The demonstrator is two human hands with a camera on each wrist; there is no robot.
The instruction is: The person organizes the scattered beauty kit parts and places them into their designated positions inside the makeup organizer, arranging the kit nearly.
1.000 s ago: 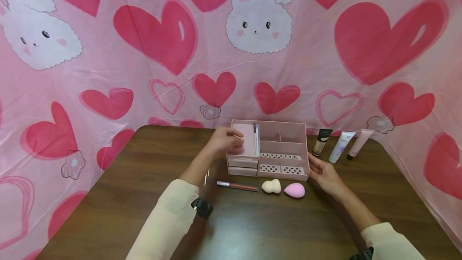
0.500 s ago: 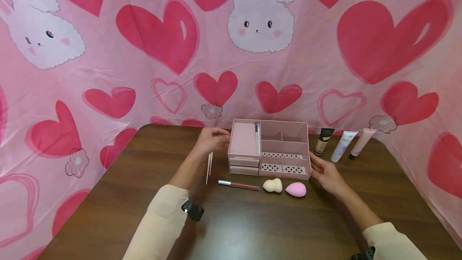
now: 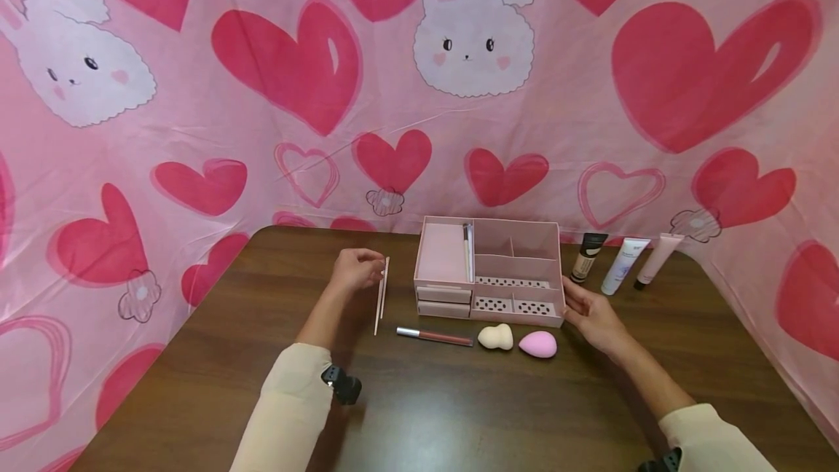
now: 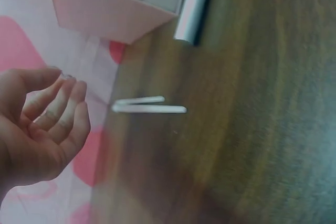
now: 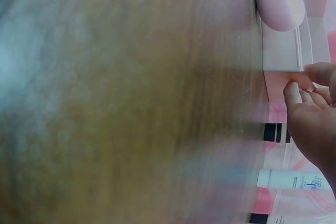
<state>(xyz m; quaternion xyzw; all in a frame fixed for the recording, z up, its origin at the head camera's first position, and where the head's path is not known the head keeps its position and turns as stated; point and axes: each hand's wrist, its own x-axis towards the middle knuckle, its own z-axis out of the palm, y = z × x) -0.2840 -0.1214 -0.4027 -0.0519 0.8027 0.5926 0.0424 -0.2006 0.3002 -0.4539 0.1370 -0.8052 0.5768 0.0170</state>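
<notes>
My left hand (image 3: 357, 269) is at the top end of two thin pale sticks (image 3: 380, 304) on the table. In the left wrist view its loosely bent fingers (image 4: 76, 114) hold nothing, and the sticks (image 4: 149, 107) lie just beyond them. A pink organizer (image 3: 446, 250) with two small drawers and open compartments stands at the centre; slim brushes (image 3: 467, 253) stand in its narrow slot. My right hand (image 3: 593, 319) touches the organizer's right side near the front corner. In the right wrist view the thumb lies at its front edge and the fingertips (image 5: 293, 92) against the side wall.
In front of the organizer lie a lip gloss tube (image 3: 435, 337), a cream sponge (image 3: 496, 336) and a pink sponge (image 3: 538, 344). A black tube (image 3: 587, 259), a white tube (image 3: 624, 266) and a pink tube (image 3: 657, 262) stand right of it. A patterned cloth (image 3: 393, 108) hangs behind the table.
My left hand has moved left and down, from over the organizer's left part to the two sticks. The right hand has stayed at the organizer's side.
</notes>
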